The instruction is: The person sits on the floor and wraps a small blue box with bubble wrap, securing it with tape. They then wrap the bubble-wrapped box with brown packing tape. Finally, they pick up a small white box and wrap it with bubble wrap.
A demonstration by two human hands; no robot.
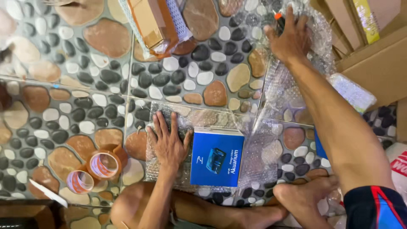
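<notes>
Blue box [217, 157] laid on bubble wrap sheet [254, 127] on pebble-pattern floor [63, 93], just beside left hand [168, 144]. Left hand pressed flat, fingers spread, on wrap. Right hand [289, 37] closed around wrap edge and orange-tipped cutter [278, 19]. Box judged light, stiff; best gripped at side edges. Wrap soft, slippery. Tape rolls [95, 169] left aside.
</notes>
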